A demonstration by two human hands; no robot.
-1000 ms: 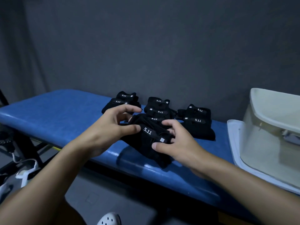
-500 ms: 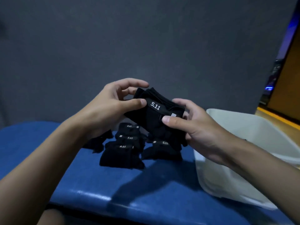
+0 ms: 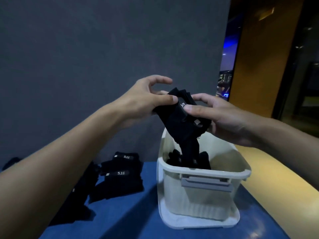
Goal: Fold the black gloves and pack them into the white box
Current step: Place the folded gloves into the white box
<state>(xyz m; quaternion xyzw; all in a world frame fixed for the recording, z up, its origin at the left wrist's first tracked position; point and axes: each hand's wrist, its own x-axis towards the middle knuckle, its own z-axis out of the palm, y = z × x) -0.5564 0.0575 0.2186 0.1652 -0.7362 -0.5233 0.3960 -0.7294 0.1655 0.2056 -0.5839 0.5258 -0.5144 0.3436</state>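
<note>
A folded pair of black gloves with a white 5.11 label hangs tilted above the open white box, its lower end dipping toward the opening. My left hand pinches the upper left edge of the pair with thumb and fingers. My right hand grips the right side, thumb over the label. Inside the box lie other black gloves. Several folded black gloves rest on the blue bench left of the box.
The blue padded bench carries the box, which has a grey latch handle on its near side. A dark grey wall stands close behind. A yellow curved edge runs at the right.
Both hands carried the folded gloves from above the bench pile rightward to over the box, and tilted the pair downward. The view swung right with them.
</note>
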